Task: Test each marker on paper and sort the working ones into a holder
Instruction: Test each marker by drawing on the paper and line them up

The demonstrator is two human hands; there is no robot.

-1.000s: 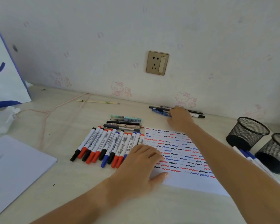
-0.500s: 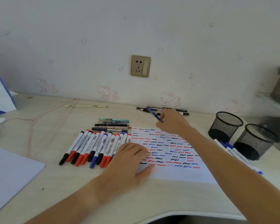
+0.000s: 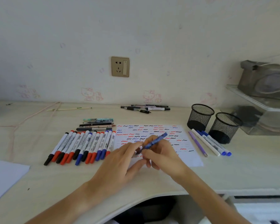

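Head view: right hand (image 3: 164, 153) grips a blue pen (image 3: 155, 141) over the scribbled test paper (image 3: 187, 156), its upper end pointing to 2 o'clock. Left hand (image 3: 120, 164) pinches the pen's lower end. A row of whiteboard markers (image 3: 81, 147) lies at 9 o'clock of the paper; two mesh holders (image 3: 200, 116) stand at 2 o'clock

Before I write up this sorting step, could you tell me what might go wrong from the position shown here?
1. Both hands, left hand and right hand, work the blue pen over the test paper; a sudden cap release could smear ink on the squiggles.
2. The left forearm lies close to the marker row and could scatter it.
3. The mesh holders look light; a careless drop might tip one.
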